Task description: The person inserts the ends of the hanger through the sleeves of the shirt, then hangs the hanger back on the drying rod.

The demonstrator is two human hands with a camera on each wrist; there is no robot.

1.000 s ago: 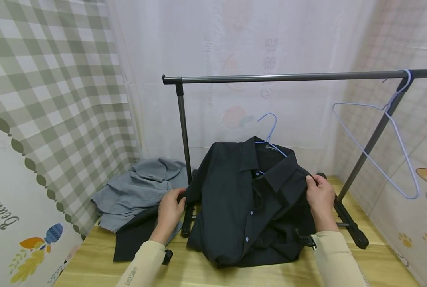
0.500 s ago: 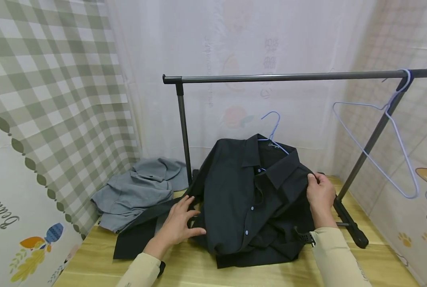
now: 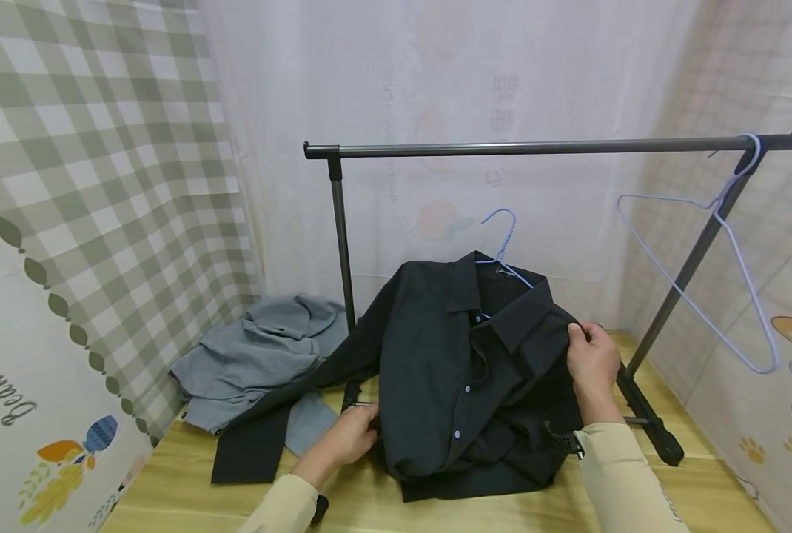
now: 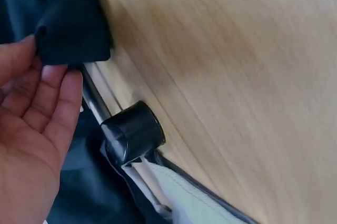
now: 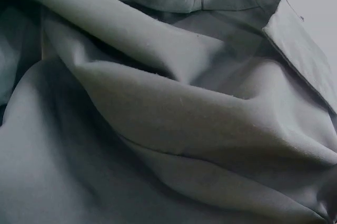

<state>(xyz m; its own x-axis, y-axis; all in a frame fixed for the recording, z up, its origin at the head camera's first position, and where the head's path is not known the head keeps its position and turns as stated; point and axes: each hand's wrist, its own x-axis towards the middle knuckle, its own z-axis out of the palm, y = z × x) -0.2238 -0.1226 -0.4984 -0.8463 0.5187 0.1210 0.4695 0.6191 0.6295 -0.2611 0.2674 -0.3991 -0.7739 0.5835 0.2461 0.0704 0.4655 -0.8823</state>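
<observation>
A black button-up shirt (image 3: 423, 370) stands propped before the rack, with a blue wire hanger (image 3: 505, 243) inside its collar and the hook showing above. My right hand (image 3: 594, 363) pinches the shirt at the shoulder on the right. Low on the shirt's left side, my left hand (image 3: 352, 437) pinches the edge of the cloth. In the left wrist view, thumb and fingers of the left hand (image 4: 31, 113) hold a corner of dark cloth (image 4: 73, 29). Shirt folds (image 5: 158, 103) fill the right wrist view, where the right hand is hidden.
A grey shirt (image 3: 263, 348) lies heaped at the left, the black sleeve (image 3: 252, 444) stretched across its front. The dark rack bar (image 3: 536, 149) spans behind and above, with a second blue hanger (image 3: 765, 370) hanging at its right end. A rack foot (image 4: 134, 129) lies near my left hand.
My left hand let go of the black sleeve, moved right and down with spread fingers, then took the shirt's lower edge. The sleeve now lies out to the left. My right hand keeps its hold.
</observation>
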